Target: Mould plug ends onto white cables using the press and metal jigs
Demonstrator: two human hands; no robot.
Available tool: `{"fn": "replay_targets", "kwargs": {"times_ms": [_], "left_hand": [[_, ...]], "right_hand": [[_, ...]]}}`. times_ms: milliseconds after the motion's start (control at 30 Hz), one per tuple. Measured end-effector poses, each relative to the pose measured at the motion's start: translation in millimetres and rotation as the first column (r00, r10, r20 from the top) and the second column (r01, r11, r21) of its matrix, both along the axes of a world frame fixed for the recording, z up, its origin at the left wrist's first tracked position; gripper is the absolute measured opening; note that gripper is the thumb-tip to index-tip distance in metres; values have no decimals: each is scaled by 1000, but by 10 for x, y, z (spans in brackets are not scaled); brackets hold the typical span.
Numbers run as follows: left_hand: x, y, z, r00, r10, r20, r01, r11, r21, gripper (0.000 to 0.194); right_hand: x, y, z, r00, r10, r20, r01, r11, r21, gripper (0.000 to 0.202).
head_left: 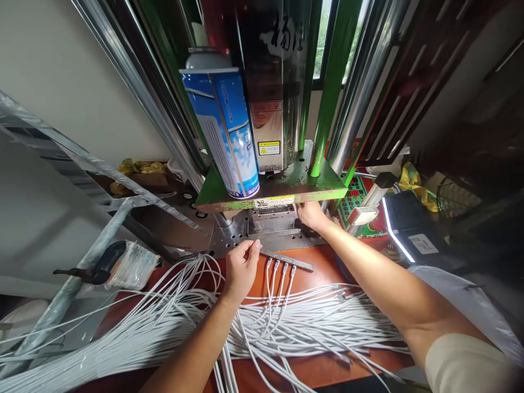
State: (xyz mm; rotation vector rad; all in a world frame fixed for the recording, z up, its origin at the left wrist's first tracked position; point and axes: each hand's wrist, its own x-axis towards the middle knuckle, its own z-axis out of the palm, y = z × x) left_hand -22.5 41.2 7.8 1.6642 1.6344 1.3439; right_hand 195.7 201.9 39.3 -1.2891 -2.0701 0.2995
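Metal bar (292, 262), narrow, grey, with white cables (280, 284), is seen before the green plate (311, 195), edged by bare tabletop (325, 273). Left hand (241, 267) is pinched shut beside it, hold unclear; right hand's (311, 216) fingers are hidden beneath the plate.

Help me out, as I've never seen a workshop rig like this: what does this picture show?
One head-worn camera looks forward and down past a person's bare hands at a machine, apparently a press. A blue spray can stands on its green-edged plate. White cables cover much of the reddish table; four plugs meet a metal bar. The left hand pinches at the bar's end, its grip unclear. The right hand reaches under the plate, fingers partly hidden.
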Motion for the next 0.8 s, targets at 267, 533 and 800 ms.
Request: {"fn": "replay_targets", "kwargs": {"times_ms": [267,533,800], "left_hand": [[-16,-35,-50,993,48,106,-53,998,44,35],[326,7,171,882,-48,-468,213,927,308,43],[631,189,167,756,-177,-630,419,870,259,27]], "right_hand": [[522,-1109,-105,991,-69,-114,65,997,-42,27],[574,-1471,-408,990,-91,-111,75,987,-142,27],[442,-1318,-388,996,-83,29,86,989,-122,23]]}}
